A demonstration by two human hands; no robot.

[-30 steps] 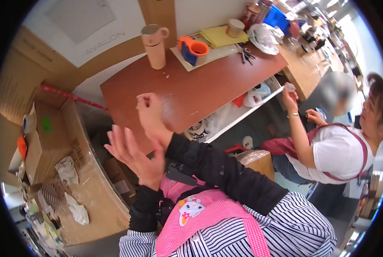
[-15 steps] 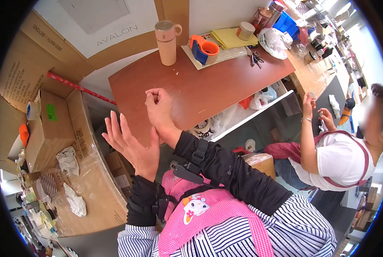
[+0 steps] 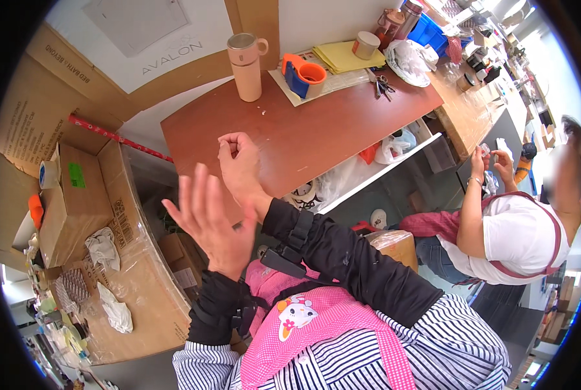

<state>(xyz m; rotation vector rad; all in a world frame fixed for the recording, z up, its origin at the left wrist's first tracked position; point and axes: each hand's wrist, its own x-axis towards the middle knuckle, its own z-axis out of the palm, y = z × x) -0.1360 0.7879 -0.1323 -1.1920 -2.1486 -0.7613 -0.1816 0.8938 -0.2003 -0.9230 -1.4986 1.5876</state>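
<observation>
My left hand (image 3: 212, 227) is raised in front of the table, fingers stretched out, a little blurred. It holds nothing. Just beyond it, over the near left part of the brown table (image 3: 342, 140), is my right hand (image 3: 241, 170). Its fingers are curled, with thumb and forefinger together; anything inside the grip is too small or hidden to make out. The left hand overlaps the right wrist in the picture, and I cannot tell whether they touch. Farther back on the table stand a peach lidded mug (image 3: 245, 68) and an orange and blue tape dispenser (image 3: 303, 77).
Scissors (image 3: 384, 86), yellow paper (image 3: 342, 57) and a white jar (image 3: 366, 45) lie toward the back. Below the tabletop an open drawer (image 3: 381, 174) holds bags. Cardboard boxes (image 3: 85, 201) stand at left. A co-worker (image 3: 518, 231) handles something small at right.
My left hand has turned, and its fingers have come closer together as it shifts toward the right hand. The right hand keeps its curled pose. The co-worker's hands have drawn together.
</observation>
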